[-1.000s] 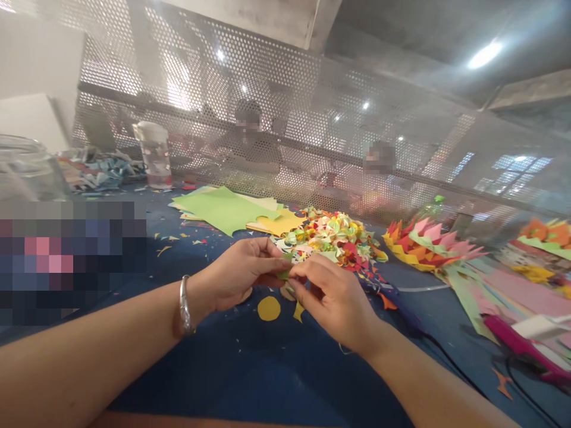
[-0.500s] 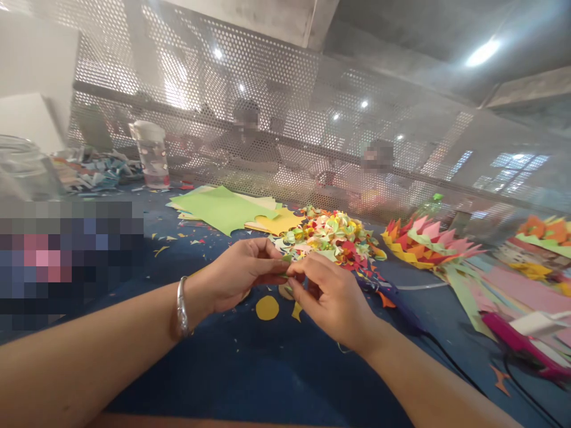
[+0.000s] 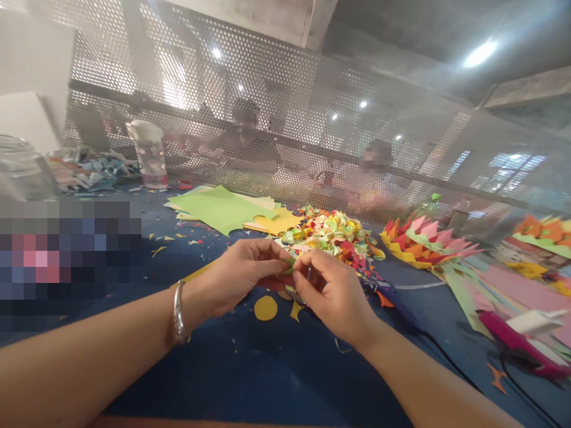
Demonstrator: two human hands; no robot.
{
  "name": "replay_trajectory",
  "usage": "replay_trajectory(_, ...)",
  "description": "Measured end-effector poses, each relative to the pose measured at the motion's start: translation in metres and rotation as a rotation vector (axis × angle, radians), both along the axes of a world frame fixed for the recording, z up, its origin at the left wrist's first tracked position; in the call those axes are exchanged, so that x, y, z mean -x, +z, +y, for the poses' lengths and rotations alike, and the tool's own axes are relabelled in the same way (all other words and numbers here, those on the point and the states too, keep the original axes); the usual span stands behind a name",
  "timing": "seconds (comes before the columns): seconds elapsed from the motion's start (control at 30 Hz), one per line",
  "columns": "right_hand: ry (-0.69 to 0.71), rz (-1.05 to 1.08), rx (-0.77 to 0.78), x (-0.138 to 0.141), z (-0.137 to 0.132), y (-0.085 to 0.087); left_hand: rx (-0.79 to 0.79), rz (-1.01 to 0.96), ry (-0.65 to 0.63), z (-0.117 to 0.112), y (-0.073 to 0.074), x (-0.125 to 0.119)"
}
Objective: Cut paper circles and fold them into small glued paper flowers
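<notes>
Above the middle of the table, my left hand (image 3: 243, 270) pinches a small piece of green paper (image 3: 289, 263) between thumb and fingers. My right hand (image 3: 332, 291) meets it from the other side, thumb and forefinger closed at the paper's right edge. The paper's exact shape is mostly hidden by my fingers. Below my hands lie a yellow paper disc (image 3: 266, 308) and a yellow offcut (image 3: 296, 311). Just behind them is a heap of small folded paper pieces (image 3: 334, 229) in green, yellow, red and pink.
Green paper sheets (image 3: 218, 208) lie behind my left hand. On the right are a layered paper flower (image 3: 419, 241), a dark blue corded tool (image 3: 401, 309) and a magenta device (image 3: 517, 342). A lidded cup (image 3: 150, 156) stands at back left. Beyond a perforated screen (image 3: 285, 113) sit people.
The green paper shows a little more between my fingertips, and my right fingers have shifted slightly on its edge. The view has moved a little.
</notes>
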State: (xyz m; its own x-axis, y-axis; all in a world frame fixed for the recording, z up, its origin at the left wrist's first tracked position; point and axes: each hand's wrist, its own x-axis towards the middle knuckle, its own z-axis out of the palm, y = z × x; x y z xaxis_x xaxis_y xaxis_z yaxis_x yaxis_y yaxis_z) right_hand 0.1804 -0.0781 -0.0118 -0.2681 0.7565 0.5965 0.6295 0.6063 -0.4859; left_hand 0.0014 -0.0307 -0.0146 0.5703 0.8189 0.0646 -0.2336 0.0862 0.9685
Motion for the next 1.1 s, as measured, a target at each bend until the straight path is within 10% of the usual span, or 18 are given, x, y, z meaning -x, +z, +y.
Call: replay_trajectory(1.1,-0.068,0.115,0.103,-0.0007,-0.0013,-0.0002,-0.189,0.107,0.042,-0.0005,-0.0059,0.0016)
